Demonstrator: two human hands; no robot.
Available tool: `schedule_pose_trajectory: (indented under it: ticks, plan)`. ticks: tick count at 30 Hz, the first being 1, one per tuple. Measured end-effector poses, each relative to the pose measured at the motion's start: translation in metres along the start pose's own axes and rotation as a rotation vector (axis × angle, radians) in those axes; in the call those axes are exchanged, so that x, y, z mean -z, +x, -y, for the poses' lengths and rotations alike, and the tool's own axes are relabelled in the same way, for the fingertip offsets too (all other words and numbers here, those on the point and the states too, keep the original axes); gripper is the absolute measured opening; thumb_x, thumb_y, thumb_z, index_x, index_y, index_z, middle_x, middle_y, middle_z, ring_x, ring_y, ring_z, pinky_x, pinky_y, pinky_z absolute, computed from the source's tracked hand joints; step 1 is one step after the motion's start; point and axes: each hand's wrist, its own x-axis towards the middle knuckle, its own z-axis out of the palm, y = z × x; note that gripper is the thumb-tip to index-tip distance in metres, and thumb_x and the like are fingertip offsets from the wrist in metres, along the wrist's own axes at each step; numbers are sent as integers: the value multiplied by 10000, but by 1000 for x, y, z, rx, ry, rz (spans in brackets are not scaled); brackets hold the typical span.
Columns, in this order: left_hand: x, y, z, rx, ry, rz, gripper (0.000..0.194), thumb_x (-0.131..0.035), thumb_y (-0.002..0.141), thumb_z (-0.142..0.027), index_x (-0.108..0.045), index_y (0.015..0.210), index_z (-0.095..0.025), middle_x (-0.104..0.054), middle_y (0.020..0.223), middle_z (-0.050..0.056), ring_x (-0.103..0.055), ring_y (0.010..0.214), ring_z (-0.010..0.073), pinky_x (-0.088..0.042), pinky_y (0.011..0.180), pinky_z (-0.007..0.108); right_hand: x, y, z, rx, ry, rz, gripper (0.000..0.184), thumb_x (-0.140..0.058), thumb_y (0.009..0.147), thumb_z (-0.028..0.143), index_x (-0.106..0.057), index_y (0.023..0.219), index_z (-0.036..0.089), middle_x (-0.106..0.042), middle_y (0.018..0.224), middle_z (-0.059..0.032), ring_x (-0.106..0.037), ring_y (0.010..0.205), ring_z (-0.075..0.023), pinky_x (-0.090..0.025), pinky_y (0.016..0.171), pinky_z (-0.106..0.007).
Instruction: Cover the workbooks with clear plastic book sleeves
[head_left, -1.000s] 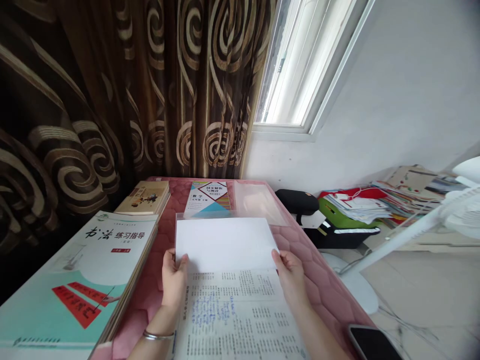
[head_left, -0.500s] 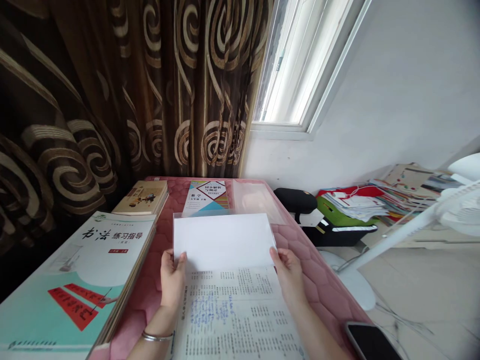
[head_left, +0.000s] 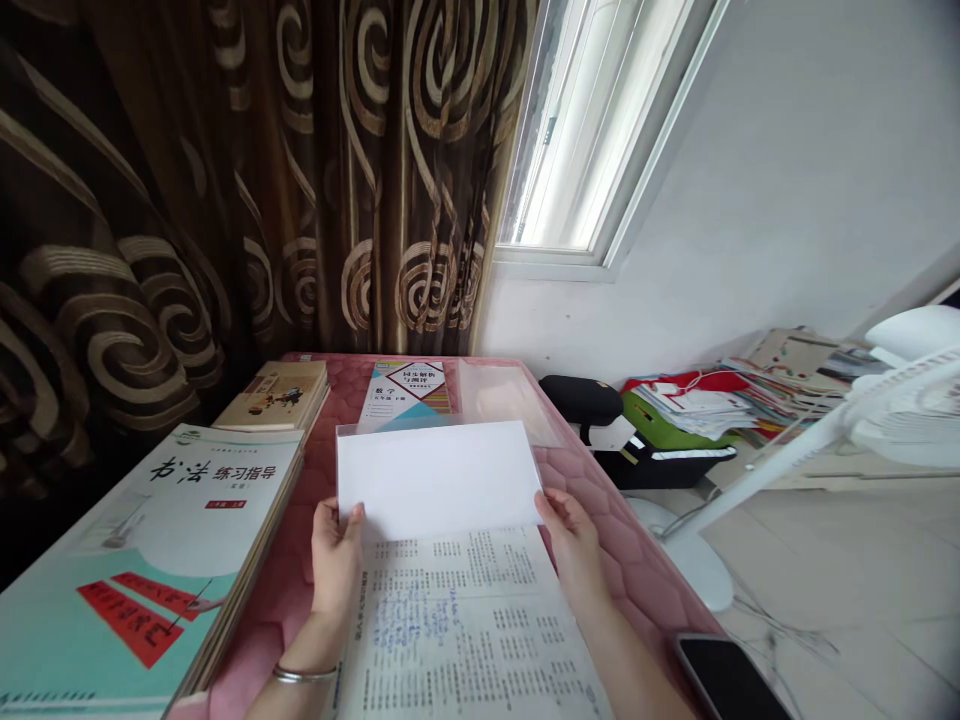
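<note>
My left hand (head_left: 337, 550) is closed on the lower left corner of a white sheet (head_left: 442, 478), its thumb pressed on the front. A clear plastic edge shows along the sheet's top and sides, like a book cover. At the right edge, my right hand (head_left: 568, 535) pinches the same sheet between thumb and fingers. Directly below the sheet lies a printed page (head_left: 465, 630) with blue handwriting, between my forearms. Whether sheet and page are joined is hidden. A silver bangle (head_left: 305, 676) circles my left wrist.
A stack of books (head_left: 150, 570) stands left, with a smaller tan stack (head_left: 277, 393) behind. Beyond the sheet lie a math workbook (head_left: 409, 393) and a clear plastic cover (head_left: 502, 400) on the pink quilted surface (head_left: 281, 570). A phone (head_left: 731, 678) lies front right, near a white fan (head_left: 772, 465).
The whole view has shifted slightly, so most things sit a little further left. Both hands keep their grip on the white sheet, which is tilted a bit more.
</note>
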Motion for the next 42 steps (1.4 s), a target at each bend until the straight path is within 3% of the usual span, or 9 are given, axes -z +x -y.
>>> schedule_pose_trajectory:
  ticks: [6, 13, 18, 22, 28, 34, 42]
  plan:
    - [0, 1, 1, 3, 0, 5, 366, -709, 706, -487, -537, 872, -209, -606, 788, -9, -554, 717, 156, -453, 653, 268, 0, -3, 10, -95, 20, 130, 375, -680, 713, 580, -632, 639, 216, -610, 618, -9, -521, 565, -178, -423, 498, -284]
    - [0, 0, 0, -5, 7, -8, 374, -715, 698, -487, -548, 868, -200, -599, 777, -6, -553, 709, 155, -455, 648, 271, -3, -3, 11, -38, -67, 113, 506, -630, 694, 692, -521, 567, 215, -535, 537, 3, -447, 500, -156, -380, 451, -270]
    - [0, 0, -1, 12, 9, -13, 379, -719, 688, -495, -541, 856, -205, -587, 751, -19, -539, 677, 147, -442, 617, 257, -6, -4, 15, 29, -161, 71, 557, -572, 696, 750, -478, 544, 223, -506, 505, 0, -433, 494, -156, -366, 440, -271]
    - [0, 0, -2, 17, 15, -5, 374, -708, 696, -492, -532, 862, -207, -580, 754, -23, -527, 668, 139, -438, 615, 254, -6, -6, 16, 9, -108, 71, 510, -597, 733, 681, -463, 547, 225, -498, 509, 2, -422, 488, -149, -357, 430, -270]
    - [-1, -1, -6, 14, 9, 10, 329, -693, 714, -456, -531, 864, -213, -605, 766, -15, -560, 690, 152, -452, 635, 265, -4, -8, 14, -46, 61, 167, 379, -674, 742, 567, -632, 789, 194, -624, 671, -22, -537, 597, -183, -439, 506, -278]
    - [-1, -3, -10, -31, 6, 18, 259, -673, 739, -388, -547, 873, -205, -630, 784, 9, -575, 716, 162, -460, 642, 272, -4, -5, 11, -42, -10, 119, 451, -663, 702, 639, -548, 615, 211, -563, 561, 6, -460, 509, -155, -381, 451, -264]
    - [1, 3, -1, 2, -8, 20, 316, -693, 711, -440, -545, 855, -201, -610, 762, -4, -567, 701, 155, -448, 632, 260, -3, -5, 9, -3, -100, 99, 497, -624, 707, 678, -502, 570, 215, -526, 529, 8, -443, 499, -154, -358, 440, -265]
